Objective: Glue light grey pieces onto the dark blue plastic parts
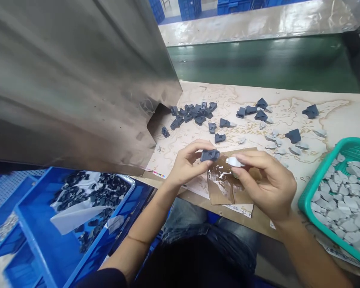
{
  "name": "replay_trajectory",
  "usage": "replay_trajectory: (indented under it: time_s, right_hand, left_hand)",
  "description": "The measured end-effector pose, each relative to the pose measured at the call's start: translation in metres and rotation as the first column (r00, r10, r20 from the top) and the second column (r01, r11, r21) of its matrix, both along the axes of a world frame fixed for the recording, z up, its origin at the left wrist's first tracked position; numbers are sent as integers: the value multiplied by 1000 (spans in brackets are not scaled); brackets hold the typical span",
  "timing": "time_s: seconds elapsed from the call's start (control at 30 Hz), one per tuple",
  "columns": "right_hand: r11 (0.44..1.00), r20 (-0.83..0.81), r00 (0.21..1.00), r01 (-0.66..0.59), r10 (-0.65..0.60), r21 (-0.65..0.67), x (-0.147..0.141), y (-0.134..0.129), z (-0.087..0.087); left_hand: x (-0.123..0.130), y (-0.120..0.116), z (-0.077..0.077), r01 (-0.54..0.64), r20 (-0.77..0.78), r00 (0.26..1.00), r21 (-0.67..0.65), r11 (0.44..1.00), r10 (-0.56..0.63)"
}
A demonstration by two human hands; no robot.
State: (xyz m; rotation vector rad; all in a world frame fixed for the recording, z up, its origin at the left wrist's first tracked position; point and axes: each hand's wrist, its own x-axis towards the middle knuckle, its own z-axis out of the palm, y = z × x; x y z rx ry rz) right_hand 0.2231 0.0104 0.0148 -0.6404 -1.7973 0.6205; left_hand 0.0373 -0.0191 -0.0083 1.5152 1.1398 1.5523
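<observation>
Two pinches: left hand, dark part; right hand, white piece; printed paper illegible

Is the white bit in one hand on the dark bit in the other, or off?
Off: the right hand holds the white bit, the left hand the dark bit, and a gap shows between the bits.

Your left hand and right hand face each other at mid-view, both pinching, fingertips near one another but apart.
Your left forearm, bare, slants up from the lower left, with the left thumb stretched out below and the left forefinger bent above it. Your right forearm, also bare, rises from the lower right; the fingers point leftward, with the right thumb beneath, the right forefinger above and the knuckles turned outward.
</observation>
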Motion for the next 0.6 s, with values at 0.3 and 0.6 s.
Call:
replay_trajectory:
  time_s: [0.3,0.6]
  right_hand:
    - [1000,25,1000,-8,7,28,-2,0,-3]
    - [976,15,988,152,-151,-158,0,12,-15]
  left_hand:
    - [-6,1,-3,-102,-80,992,-56,993,97]
    - [-43,-217,-53,-815,-428,557,-117,567,712]
